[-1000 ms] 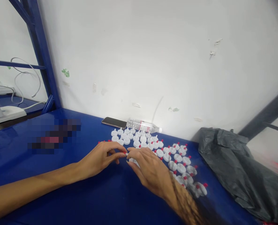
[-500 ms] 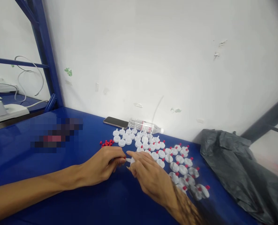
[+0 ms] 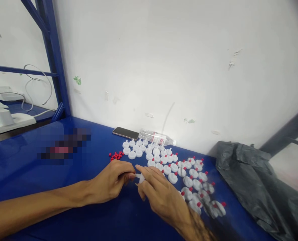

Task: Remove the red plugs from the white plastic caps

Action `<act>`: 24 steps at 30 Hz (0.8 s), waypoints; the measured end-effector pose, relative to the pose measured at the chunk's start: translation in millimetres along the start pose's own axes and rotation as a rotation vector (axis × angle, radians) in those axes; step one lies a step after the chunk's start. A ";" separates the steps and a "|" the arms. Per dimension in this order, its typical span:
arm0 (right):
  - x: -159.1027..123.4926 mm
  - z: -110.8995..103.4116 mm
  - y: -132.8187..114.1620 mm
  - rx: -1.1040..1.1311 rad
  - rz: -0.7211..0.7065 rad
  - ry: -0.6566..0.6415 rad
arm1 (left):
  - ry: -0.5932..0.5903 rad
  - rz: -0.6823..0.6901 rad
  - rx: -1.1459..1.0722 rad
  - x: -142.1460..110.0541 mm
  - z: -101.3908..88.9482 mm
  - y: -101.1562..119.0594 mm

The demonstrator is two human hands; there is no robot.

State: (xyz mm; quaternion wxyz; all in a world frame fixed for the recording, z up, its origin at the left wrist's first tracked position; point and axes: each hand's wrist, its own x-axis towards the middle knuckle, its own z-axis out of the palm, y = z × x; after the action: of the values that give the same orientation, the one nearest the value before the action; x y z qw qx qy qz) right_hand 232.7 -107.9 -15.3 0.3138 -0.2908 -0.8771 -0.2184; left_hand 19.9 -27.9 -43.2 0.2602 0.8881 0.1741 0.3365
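Observation:
My left hand (image 3: 113, 180) is closed in a pinch around the tip of a narrow white spout. A small red cap is between these fingertips, now almost wholly covered by them. The spout belongs to a white nozzle lid (image 3: 141, 178), which my right hand (image 3: 161, 197) grips between thumb and fingers, its body partly hidden. Just beyond my left hand lies a small pile of red caps (image 3: 116, 156). Behind the hands stand several white lids with bare spouts (image 3: 132, 155). Farther right, many similar lids with red tips (image 3: 173, 177) are spread beside my right forearm.
A phone (image 3: 125, 133) and a clear plastic bottle (image 3: 157, 137) lie along the white wall. On the right rests a dark grey plastic bag (image 3: 241, 174). A blurred-out item (image 3: 65, 147) is on the blue table at left, near a blue metal frame (image 3: 53, 57).
The view has shifted slightly, so the tabletop things appear a little lower and farther right. Both hands stay at the same lid; the red at my left fingertips is now less visible.

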 end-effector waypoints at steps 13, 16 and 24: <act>10.0 -3.7 3.2 0.053 0.062 0.023 | 0.010 -0.033 0.050 13.4 -13.8 16.1; 12.3 -13.5 13.5 0.047 0.152 -0.060 | 0.028 -0.039 0.164 19.6 -25.7 19.1; -22.5 -36.9 85.8 -0.043 0.621 -0.061 | -0.086 -0.056 0.747 22.6 -49.3 6.0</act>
State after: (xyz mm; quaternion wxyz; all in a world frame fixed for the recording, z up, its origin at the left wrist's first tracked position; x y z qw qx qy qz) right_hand 318.1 -74.0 12.8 0.3329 -0.5576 -0.7506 -0.1218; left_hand 2.9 -4.8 3.2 -0.0656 0.9300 0.2978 0.2051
